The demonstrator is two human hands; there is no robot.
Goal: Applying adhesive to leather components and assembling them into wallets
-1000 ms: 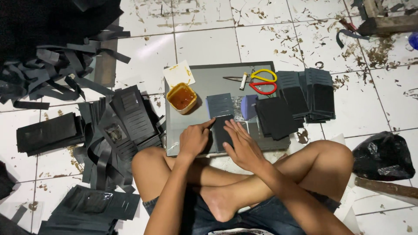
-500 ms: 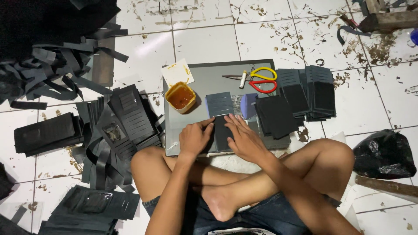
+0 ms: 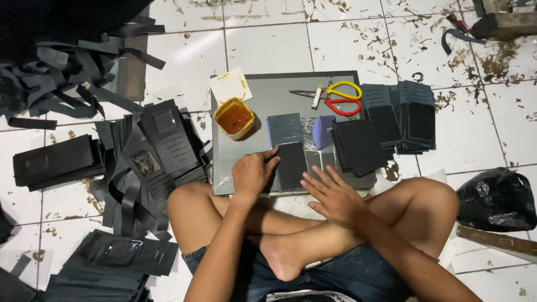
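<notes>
Single head-worn view, looking steeply down, close over lap and floor

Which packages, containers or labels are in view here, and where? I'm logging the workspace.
Glue tub: small, square, yellow, open, amber liquid inside, on grey board's left part.
Lid: white square, glue-stained, behind the tub.
Black plastic bag: crumpled, on floor at right.
No labels, signs or screens visible.
</notes>
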